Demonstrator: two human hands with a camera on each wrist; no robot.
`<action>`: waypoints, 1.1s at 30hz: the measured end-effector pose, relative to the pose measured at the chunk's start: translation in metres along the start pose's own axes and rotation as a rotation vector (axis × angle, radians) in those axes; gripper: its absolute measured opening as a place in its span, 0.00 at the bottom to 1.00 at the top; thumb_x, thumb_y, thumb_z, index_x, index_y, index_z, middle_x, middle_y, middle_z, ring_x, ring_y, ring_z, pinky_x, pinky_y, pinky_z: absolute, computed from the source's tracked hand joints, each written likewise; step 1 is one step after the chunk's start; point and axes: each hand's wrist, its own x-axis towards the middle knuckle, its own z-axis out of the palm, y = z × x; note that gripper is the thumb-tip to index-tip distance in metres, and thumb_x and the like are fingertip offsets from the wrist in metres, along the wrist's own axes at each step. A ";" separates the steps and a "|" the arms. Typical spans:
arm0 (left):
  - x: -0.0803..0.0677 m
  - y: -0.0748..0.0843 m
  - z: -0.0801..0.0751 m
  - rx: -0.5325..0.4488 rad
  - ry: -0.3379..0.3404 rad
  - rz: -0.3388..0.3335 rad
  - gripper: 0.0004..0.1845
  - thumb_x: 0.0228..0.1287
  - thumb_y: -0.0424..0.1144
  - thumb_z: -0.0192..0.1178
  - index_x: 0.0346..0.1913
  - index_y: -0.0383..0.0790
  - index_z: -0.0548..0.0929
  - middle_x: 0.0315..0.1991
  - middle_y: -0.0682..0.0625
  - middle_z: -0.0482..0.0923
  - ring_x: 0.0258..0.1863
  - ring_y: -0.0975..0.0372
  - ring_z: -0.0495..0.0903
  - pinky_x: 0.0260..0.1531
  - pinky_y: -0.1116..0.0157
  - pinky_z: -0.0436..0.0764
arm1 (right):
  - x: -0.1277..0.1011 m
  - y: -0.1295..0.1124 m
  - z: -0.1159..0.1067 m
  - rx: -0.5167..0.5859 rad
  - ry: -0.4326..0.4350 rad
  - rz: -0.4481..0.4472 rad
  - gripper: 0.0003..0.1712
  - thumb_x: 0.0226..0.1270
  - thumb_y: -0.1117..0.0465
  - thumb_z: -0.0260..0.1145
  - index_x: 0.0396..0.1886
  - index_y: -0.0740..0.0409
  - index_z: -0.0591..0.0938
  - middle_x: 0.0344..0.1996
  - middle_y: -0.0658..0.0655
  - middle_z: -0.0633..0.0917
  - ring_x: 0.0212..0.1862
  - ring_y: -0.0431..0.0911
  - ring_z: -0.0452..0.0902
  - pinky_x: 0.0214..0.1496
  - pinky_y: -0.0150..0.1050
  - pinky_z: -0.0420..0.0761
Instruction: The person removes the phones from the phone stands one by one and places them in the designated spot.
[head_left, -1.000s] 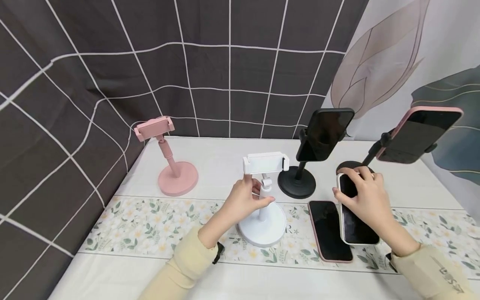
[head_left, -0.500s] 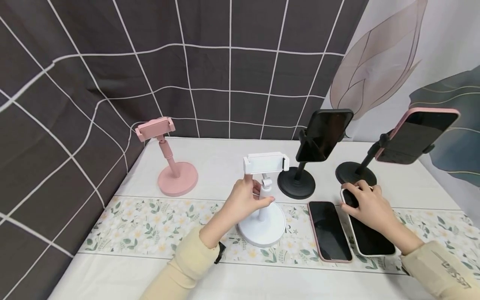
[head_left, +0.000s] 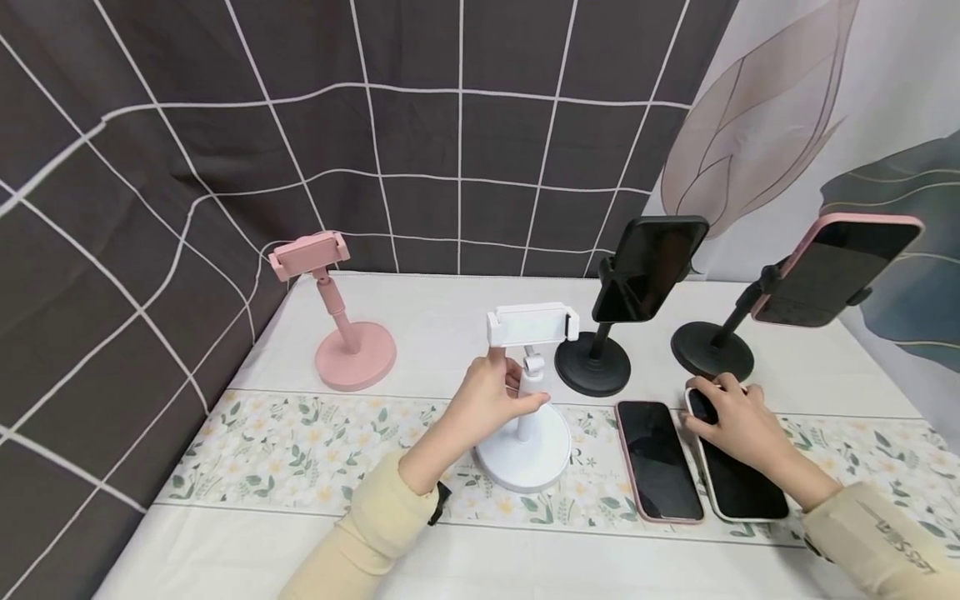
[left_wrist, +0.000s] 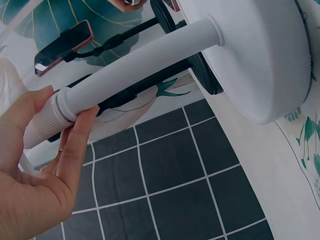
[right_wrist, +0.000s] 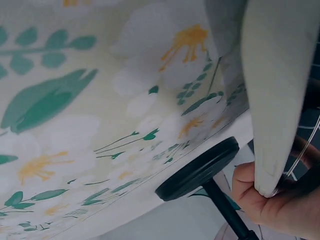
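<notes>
My left hand (head_left: 504, 395) grips the stem of a white phone stand (head_left: 527, 450) whose clamp (head_left: 532, 325) holds nothing. In the left wrist view my fingers (left_wrist: 75, 145) curl round the ribbed collar of the white phone stand's stem (left_wrist: 145, 57). My right hand (head_left: 722, 410) holds the far end of a white-cased phone (head_left: 742, 483) that lies screen up on the floral runner. In the right wrist view my fingertips (right_wrist: 257, 200) are under the white-cased phone's edge (right_wrist: 280, 90). A pink-cased phone (head_left: 660, 462) lies just left of it.
Behind stand a black stand (head_left: 594, 372) carrying a black phone (head_left: 651, 267), and another black stand (head_left: 712, 352) carrying a pink-cased phone (head_left: 836, 271). A pink stand (head_left: 352, 357) with nothing in its clamp is at the back left. A dark grid curtain hangs along the back and left.
My right hand has brought the white-cased phone down, to the right and nearer, so it now lies beside the pink-cased one. The left hand has stayed on the white stand.
</notes>
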 end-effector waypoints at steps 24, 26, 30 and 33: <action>0.001 0.001 0.002 0.013 0.007 -0.006 0.46 0.50 0.36 0.70 0.67 0.36 0.52 0.31 0.41 0.83 0.31 0.57 0.84 0.33 0.73 0.81 | 0.004 -0.001 0.011 0.071 -0.068 0.140 0.28 0.52 0.59 0.70 0.48 0.73 0.73 0.45 0.78 0.74 0.40 0.73 0.72 0.34 0.63 0.75; 0.000 0.001 0.002 0.009 0.006 -0.006 0.46 0.50 0.36 0.69 0.67 0.35 0.52 0.31 0.41 0.83 0.31 0.56 0.84 0.32 0.74 0.80 | 0.004 -0.002 0.013 0.061 -0.069 0.142 0.28 0.53 0.59 0.69 0.48 0.73 0.73 0.45 0.79 0.74 0.41 0.74 0.71 0.35 0.64 0.74; -0.001 0.001 0.002 0.010 0.005 -0.001 0.46 0.52 0.36 0.69 0.68 0.36 0.51 0.32 0.41 0.83 0.32 0.56 0.84 0.32 0.74 0.80 | 0.003 -0.002 0.015 0.056 -0.085 0.153 0.28 0.54 0.59 0.69 0.49 0.74 0.73 0.44 0.79 0.73 0.42 0.76 0.70 0.35 0.65 0.74; -0.002 0.000 0.002 0.008 0.007 0.004 0.46 0.53 0.37 0.69 0.69 0.38 0.50 0.32 0.41 0.83 0.32 0.56 0.84 0.33 0.73 0.81 | 0.004 -0.003 0.016 0.051 -0.102 0.151 0.28 0.55 0.58 0.68 0.49 0.74 0.73 0.45 0.80 0.73 0.42 0.75 0.70 0.36 0.65 0.75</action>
